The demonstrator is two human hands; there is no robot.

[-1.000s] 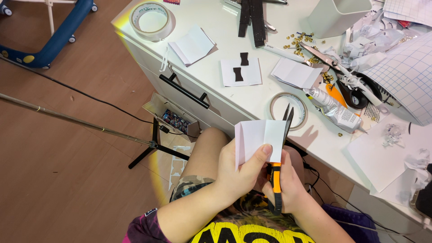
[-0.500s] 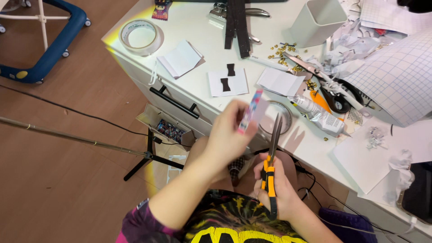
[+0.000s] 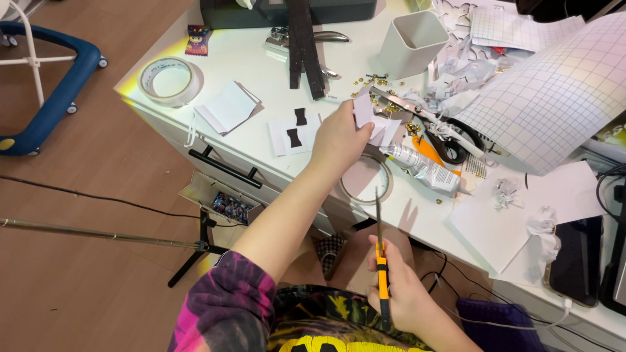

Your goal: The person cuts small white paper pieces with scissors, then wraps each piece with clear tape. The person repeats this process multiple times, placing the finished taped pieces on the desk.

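Paper piece [image 3: 362, 111]: light, floppy, pinched at its lower edge by left hand [image 3: 339, 137] above the desk [image 3: 261, 65] near edge. Scissors [image 3: 380, 261]: stiff, blades shut, right hand [image 3: 401, 293] grip clenched on the orange handles.

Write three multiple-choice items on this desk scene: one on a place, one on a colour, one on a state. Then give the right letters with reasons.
1. Where is the left hand?
A. Over the desk, holding a piece of white paper
B. On the floor
C. Inside the white cup

2. What colour are the handles of the scissors in the right hand?
A. Blue
B. Orange and black
C. Green

3. How do the scissor blades stand?
A. Wide open
B. Shut, pointing towards the desk
C. Broken off

Answers: 1 A, the hand reaches over the desktop with its grip pinching the paper. 2 B, orange shows between the fingers. 3 B, the blades form one thin line.
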